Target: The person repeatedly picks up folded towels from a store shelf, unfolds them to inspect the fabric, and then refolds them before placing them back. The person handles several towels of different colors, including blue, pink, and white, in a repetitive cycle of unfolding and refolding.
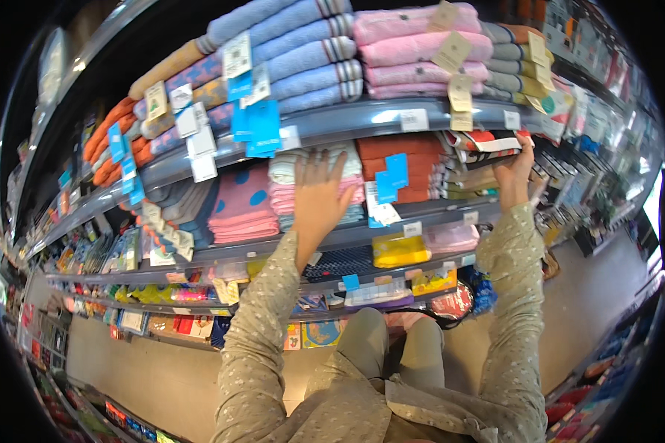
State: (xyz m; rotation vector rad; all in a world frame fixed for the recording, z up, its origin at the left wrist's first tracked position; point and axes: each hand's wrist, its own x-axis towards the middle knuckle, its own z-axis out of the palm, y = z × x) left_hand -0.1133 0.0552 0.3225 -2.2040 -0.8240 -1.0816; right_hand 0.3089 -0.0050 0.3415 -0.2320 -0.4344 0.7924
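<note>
My left hand (320, 193) lies with fingers spread against the front of a stack of folded towels, with a pale white towel (282, 171) on top and pink towels (285, 198) below. Nothing is gripped in it. At the right end of the same shelf, my right hand (516, 171) is closed on the edge of a folded towel (488, 143) patterned in red, white and black. That towel sits above olive and tan folded towels (469, 179). Between my hands stand rust-red towels (399, 151) with blue tags (397, 171) hanging in front.
Above runs a shelf edge (362, 122) carrying blue towels (314, 74) and pink towels (421, 48) with hanging tags. A polka-dot pink towel stack (240, 199) is left of my left hand. Lower down are yellow packages (400, 251). The floor (591, 280) shows at right.
</note>
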